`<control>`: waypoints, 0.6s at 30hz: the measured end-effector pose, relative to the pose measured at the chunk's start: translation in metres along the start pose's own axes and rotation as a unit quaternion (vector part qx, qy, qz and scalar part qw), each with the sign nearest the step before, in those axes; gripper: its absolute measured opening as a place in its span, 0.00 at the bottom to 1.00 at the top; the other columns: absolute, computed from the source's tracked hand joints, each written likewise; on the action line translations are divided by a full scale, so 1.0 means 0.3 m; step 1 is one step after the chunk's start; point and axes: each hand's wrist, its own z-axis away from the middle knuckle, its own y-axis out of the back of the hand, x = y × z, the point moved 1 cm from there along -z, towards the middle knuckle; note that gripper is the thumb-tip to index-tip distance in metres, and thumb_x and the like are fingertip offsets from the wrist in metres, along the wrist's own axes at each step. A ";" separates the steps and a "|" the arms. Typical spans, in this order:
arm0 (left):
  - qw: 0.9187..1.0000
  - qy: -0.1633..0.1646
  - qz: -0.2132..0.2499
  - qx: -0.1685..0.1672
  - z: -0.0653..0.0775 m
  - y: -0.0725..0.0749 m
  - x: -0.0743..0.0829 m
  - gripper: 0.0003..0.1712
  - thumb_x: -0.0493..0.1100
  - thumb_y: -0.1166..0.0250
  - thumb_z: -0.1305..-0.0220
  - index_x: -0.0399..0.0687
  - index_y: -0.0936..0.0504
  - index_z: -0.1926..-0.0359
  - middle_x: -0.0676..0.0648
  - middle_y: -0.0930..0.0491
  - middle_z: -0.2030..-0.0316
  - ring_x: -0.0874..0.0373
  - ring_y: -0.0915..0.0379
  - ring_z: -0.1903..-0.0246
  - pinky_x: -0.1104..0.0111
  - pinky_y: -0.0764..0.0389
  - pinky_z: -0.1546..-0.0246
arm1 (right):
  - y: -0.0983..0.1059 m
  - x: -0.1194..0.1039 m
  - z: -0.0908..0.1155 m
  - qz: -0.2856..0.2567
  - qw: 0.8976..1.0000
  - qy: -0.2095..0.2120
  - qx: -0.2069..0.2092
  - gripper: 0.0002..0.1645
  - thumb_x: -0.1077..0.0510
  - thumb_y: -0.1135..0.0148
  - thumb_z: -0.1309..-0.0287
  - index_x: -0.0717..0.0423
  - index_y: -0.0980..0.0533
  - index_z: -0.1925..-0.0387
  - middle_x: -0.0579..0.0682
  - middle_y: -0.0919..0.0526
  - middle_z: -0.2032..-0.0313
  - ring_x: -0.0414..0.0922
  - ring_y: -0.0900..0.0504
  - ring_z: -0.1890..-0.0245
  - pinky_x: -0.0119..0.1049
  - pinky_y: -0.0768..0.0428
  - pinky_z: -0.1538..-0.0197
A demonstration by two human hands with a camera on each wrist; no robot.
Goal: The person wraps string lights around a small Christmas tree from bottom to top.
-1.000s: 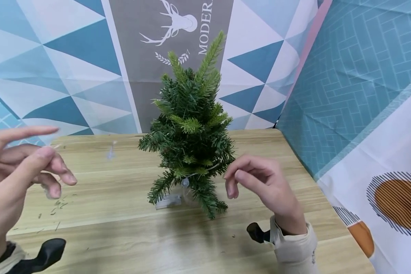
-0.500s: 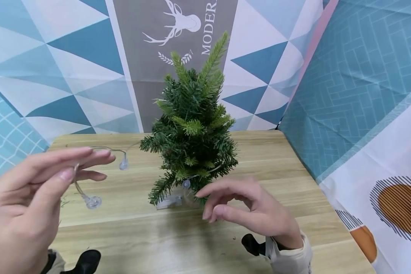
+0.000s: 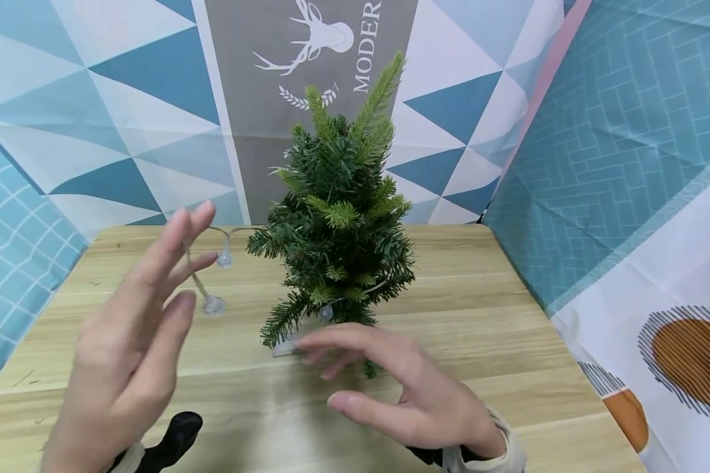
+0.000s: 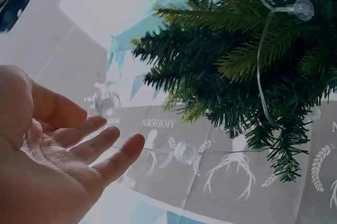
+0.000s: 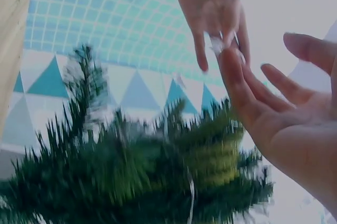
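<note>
A small artificial Christmas tree (image 3: 343, 230) stands upright on the wooden table, with a thin string of clear-bulb fairy lights (image 4: 185, 153) running round its branches. To the tree's left my left hand (image 3: 130, 341) is raised with fingers extended. The light wire passes over these fingers, and a clear bulb (image 3: 213, 305) dangles beside the thumb, which stands apart from it. In front of the tree's lower branches hovers my right hand (image 3: 408, 387), palm down, fingers spread and holding nothing. It partly hides a clear box (image 3: 284, 347) at the tree's foot.
The light wood table (image 3: 260, 420) has rounded back corners. Behind it hangs a patterned cloth (image 3: 148, 72) with triangles and a deer head; another cloth (image 3: 603, 171) closes off the right side. Small dark bits (image 3: 26, 378) lie at the left.
My left hand has moved right and turned upward, drawing the wire and bulbs nearer the tree. My right hand has moved left and lower, from beside the tree to in front of its foot.
</note>
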 end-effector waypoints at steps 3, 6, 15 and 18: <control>0.998 -0.011 -0.066 -0.011 0.006 -0.015 -0.001 0.29 0.23 0.48 0.35 0.20 0.38 0.33 0.21 0.37 0.36 0.29 0.39 0.34 0.47 0.29 0.37 | -0.031 -0.014 -0.013 0.051 0.998 0.026 0.017 0.31 0.68 0.43 0.33 0.61 0.38 0.30 0.59 0.31 0.32 0.50 0.26 0.36 0.42 0.20 0.43; 0.995 -0.011 -0.099 -0.013 0.016 -0.011 0.001 0.28 0.24 0.47 0.34 0.22 0.37 0.33 0.22 0.35 0.36 0.30 0.37 0.36 0.47 0.28 0.38 | -0.063 -0.021 -0.022 0.108 0.993 0.039 0.028 0.30 0.65 0.43 0.31 0.59 0.37 0.30 0.58 0.36 0.29 0.51 0.31 0.31 0.43 0.24 0.37; 0.983 -0.033 -0.171 -0.059 0.017 -0.030 0.013 0.29 0.27 0.45 0.34 0.24 0.36 0.33 0.26 0.31 0.37 0.34 0.26 0.43 0.53 0.25 0.40 | -0.120 -0.017 -0.078 0.169 0.984 0.037 0.035 0.36 0.63 0.41 0.32 0.56 0.41 0.27 0.57 0.51 0.23 0.51 0.42 0.26 0.42 0.30 0.32; 0.983 -0.030 -0.160 -0.083 0.017 -0.046 0.018 0.32 0.29 0.44 0.37 0.25 0.37 0.32 0.26 0.32 0.36 0.34 0.28 0.41 0.55 0.25 0.40 | -0.131 -0.013 -0.118 0.188 0.980 0.051 0.031 0.37 0.63 0.39 0.33 0.60 0.42 0.27 0.57 0.50 0.24 0.50 0.44 0.25 0.41 0.33 0.30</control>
